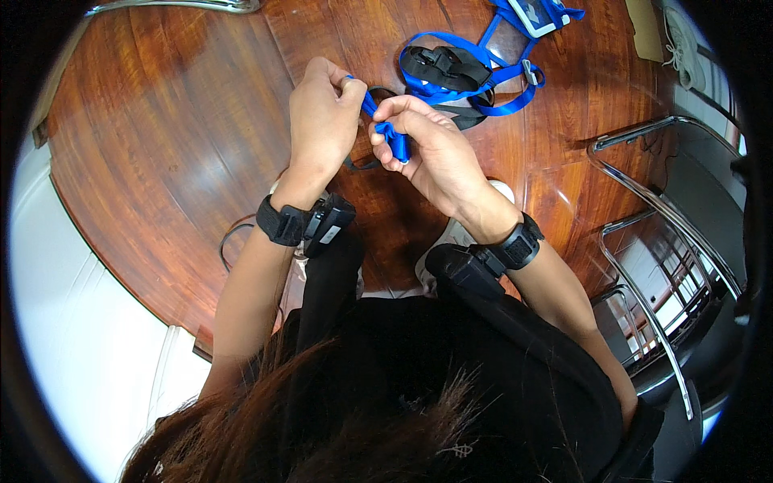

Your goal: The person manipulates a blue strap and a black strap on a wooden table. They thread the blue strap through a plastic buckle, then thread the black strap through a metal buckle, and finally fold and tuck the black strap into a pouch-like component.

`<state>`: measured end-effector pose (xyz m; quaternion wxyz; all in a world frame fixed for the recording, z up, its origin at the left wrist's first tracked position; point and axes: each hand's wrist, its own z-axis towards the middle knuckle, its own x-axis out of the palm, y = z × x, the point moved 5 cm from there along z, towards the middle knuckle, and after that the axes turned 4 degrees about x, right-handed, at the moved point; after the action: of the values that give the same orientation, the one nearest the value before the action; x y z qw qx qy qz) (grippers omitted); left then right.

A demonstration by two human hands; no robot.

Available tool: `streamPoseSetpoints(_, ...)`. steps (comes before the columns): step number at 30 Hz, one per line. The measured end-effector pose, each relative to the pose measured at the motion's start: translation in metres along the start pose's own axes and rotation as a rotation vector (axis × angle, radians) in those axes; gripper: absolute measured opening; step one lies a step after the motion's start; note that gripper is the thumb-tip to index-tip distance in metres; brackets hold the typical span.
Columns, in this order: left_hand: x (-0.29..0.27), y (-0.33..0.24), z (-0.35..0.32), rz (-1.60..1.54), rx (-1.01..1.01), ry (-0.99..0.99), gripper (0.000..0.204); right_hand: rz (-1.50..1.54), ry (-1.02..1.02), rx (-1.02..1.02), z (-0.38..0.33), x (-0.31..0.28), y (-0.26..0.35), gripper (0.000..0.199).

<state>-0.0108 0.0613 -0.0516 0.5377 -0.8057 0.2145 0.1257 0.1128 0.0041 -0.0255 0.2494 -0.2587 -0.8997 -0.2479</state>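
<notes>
A shiny blue ribbon strap (396, 145) is stretched between my two hands above the brown wood floor. My left hand (326, 109) is closed on one part of it, thumb pressed against the fingers. With bent fingers and thumb, my right hand (427, 145) pinches a bunched fold of the same strap. Just beyond the right hand lie a loose blue lanyard (507, 105) in loops and a coiled black strap with a buckle (444, 68). Whether the held ribbon joins that lanyard is hidden behind my hands.
A badge holder with a pale frame (535, 14) lies at the top right. Metal-framed chairs (644, 193) stand along the right, with a pale shoe (683, 52) near them. A chrome tube (177, 5) crosses the top left. My wrists carry black strapped devices (330, 221).
</notes>
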Motion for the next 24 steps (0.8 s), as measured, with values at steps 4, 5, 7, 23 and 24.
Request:
streamPoseSetpoints(4, 0.003, 0.0, -0.006, -0.053, -0.026, 0.166, 0.021, 0.044, 0.123, 0.044, -0.008, 0.003, 0.003, 0.021)
streamPoseSetpoints(5, 0.005, 0.003, -0.009, -0.098, -0.087, 0.233, 0.022, 0.074, 0.158, 0.05, -0.009, 0.004, 0.005, 0.023)
streamPoseSetpoints(7, 0.011, 0.008, -0.012, -0.529, -0.331, 0.377, 0.021, 0.092, 0.165, 0.053, -0.008, 0.001, 0.007, 0.025)
streamPoseSetpoints(23, 0.018, 0.0, -0.002, -1.626, -0.598, 0.55, 0.018, 0.253, 0.257, 0.152, 0.001, -0.005, 0.0, 0.024)
streamPoseSetpoints(24, 0.018, 0.0, 0.001, -1.671, -0.601, 0.514, 0.019, 0.291, 0.283, 0.167, 0.001, -0.003, -0.001, 0.024)
